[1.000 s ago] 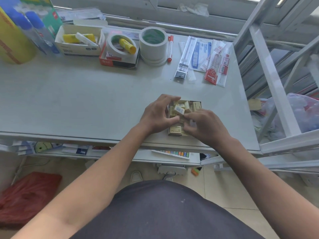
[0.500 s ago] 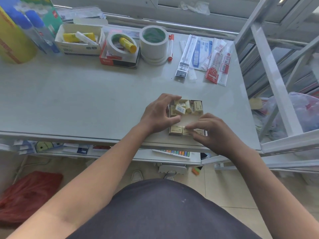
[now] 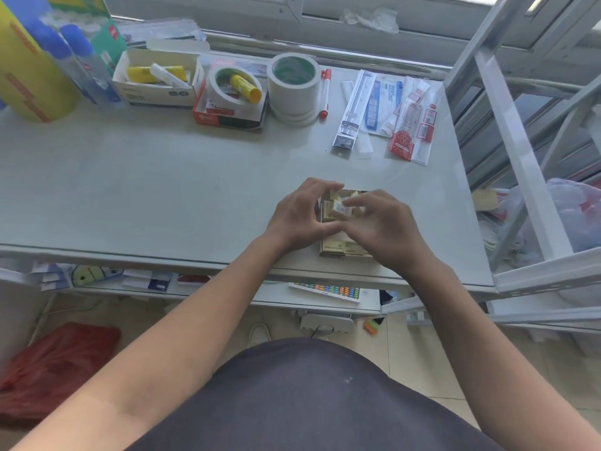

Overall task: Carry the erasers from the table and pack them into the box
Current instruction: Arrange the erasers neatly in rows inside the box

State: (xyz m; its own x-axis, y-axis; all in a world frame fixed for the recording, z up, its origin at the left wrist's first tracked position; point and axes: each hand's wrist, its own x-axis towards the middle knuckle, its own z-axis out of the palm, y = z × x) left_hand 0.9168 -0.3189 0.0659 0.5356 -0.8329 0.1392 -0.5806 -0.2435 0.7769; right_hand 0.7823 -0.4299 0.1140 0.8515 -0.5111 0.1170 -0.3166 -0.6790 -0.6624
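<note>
A small open cardboard box (image 3: pixel 328 250) sits near the table's front edge. It holds several cream erasers (image 3: pixel 335 198) in paper sleeves, some loose at the far end and a flat row (image 3: pixel 346 246) at the near end. My left hand (image 3: pixel 300 214) grips the box's left side, thumb at its near part and fingers curled over the far corner. My right hand (image 3: pixel 385 227) hovers over the box and its fingertips pinch one eraser (image 3: pixel 343 208) with a barcode label. Most of the box is hidden under my right hand.
Along the table's back stand two tape rolls (image 3: pixel 294 87), a red marker (image 3: pixel 324 94), a white box (image 3: pixel 156 81) with yellow items, packaged stationery (image 3: pixel 383 112) and a yellow container (image 3: pixel 29 70). A white metal rack (image 3: pixel 527 157) rises at the right. A lower shelf (image 3: pixel 325 291) lies under the table.
My right hand moved from the box's near row up to the loose erasers at the far end and pinched one. My left hand stayed on the box's left side.
</note>
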